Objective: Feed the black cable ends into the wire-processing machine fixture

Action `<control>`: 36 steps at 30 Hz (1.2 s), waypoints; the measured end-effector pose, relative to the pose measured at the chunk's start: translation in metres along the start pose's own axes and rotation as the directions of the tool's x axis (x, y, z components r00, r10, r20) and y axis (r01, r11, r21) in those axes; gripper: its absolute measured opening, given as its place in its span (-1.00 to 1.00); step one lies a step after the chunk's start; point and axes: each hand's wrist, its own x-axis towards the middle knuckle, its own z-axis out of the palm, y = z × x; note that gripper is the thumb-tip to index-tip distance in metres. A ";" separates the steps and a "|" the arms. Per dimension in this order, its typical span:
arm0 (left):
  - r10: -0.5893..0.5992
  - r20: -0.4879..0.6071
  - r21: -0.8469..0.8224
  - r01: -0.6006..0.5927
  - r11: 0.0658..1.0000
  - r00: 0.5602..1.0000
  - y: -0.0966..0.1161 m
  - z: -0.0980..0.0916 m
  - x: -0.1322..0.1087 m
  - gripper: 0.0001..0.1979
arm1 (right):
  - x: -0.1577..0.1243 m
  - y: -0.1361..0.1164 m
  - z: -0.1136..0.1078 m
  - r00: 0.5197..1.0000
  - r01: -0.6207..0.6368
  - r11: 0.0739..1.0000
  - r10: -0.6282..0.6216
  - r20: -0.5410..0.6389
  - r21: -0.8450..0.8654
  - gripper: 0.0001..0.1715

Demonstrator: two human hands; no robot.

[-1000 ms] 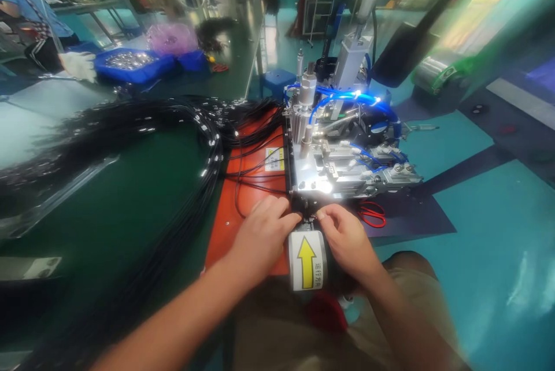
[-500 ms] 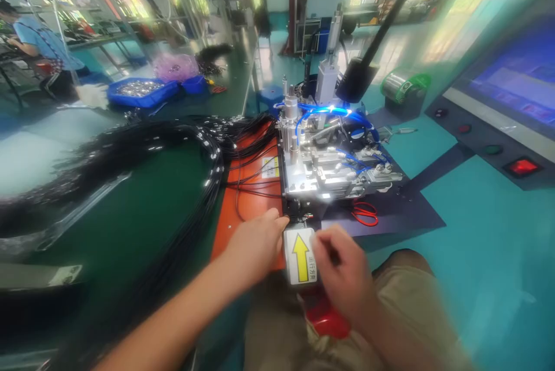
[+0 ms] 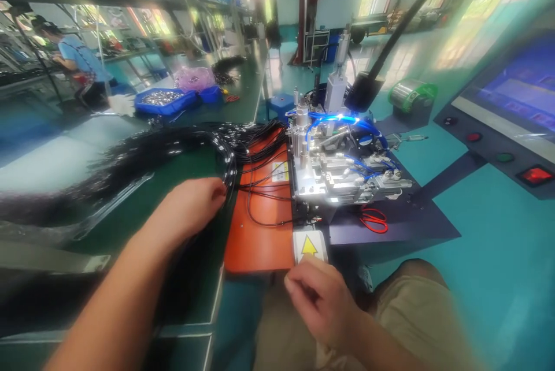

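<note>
My left hand (image 3: 191,206) is closed at a bundle of black cables (image 3: 223,151) on the left side. Its fingertips are against the cables, but I cannot see what they grip. My right hand (image 3: 323,301) is curled just in front of a white block with a yellow arrow (image 3: 310,245), hiding its lower part; anything between those fingers is hidden. A single black cable (image 3: 269,224) runs across the orange board (image 3: 260,249) into the front of a metal machine (image 3: 338,177) with blue air tubes (image 3: 347,121).
Red-handled scissors (image 3: 373,220) lie on the machine's dark base. To the right stand a control panel (image 3: 505,157) and a wire spool (image 3: 411,96). A blue tray (image 3: 165,100) of small metal parts is farther back; a co-worker (image 3: 78,59) sits at the far left.
My left hand has moved left from the machine's front to the cable bundle. My right hand has drawn back from beside the arrow block to in front of it. The view has shifted left.
</note>
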 end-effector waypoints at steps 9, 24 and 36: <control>-0.099 0.249 0.184 0.053 0.982 0.964 -0.003 0.025 0.009 -0.79 | 0.003 0.001 -0.003 1.000 -0.010 0.999 0.010 0.014 0.035 -0.87; -0.129 0.281 -0.065 0.153 0.986 0.951 -0.020 0.007 0.006 -0.85 | 0.004 0.000 -0.008 0.999 -0.030 0.998 0.028 0.033 0.049 -0.84; 0.037 0.123 -0.931 0.102 0.351 0.992 0.031 0.027 0.010 -0.80 | 0.017 -0.038 0.002 0.944 -0.231 0.691 -0.011 0.330 0.685 -0.35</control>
